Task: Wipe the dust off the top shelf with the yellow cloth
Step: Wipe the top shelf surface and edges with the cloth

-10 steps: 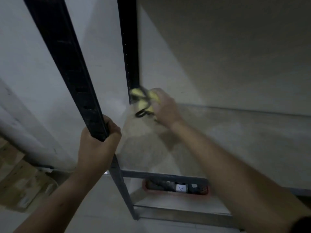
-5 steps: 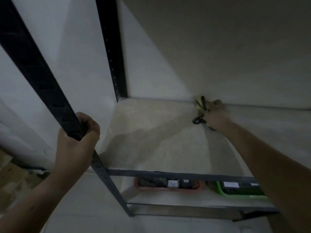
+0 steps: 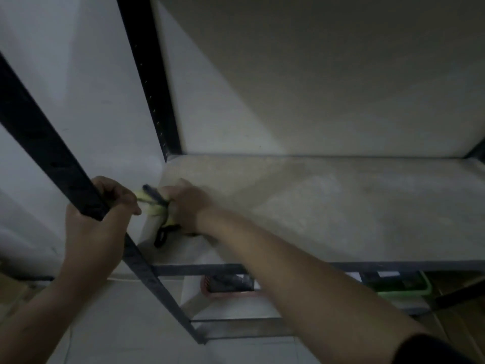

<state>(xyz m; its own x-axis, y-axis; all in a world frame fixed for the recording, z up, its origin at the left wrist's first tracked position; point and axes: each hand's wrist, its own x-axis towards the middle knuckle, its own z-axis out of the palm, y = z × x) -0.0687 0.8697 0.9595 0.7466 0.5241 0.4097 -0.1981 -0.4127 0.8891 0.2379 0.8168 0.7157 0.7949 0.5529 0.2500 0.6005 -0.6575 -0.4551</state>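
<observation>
From the head camera: gripping the black front post [image 3: 52, 158] with the left hand [image 3: 105, 214], fingers wrapped round it as half a second ago. Clutching the bunched yellow cloth [image 3: 154, 207] in the right hand [image 3: 186, 206], black loop [image 3: 161, 236] dangling, at the top shelf's [image 3: 341, 206] left edge, just beside the left hand. Swept forward and leftward from the shelf's back edge since then. Glimpsed below: red bin [image 3: 228, 294], green bin [image 3: 401, 288].

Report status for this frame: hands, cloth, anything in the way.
Status: left grip holds post. Right grip holds cloth on shelf, left edge. Post and left grip sit close beside cloth.
</observation>
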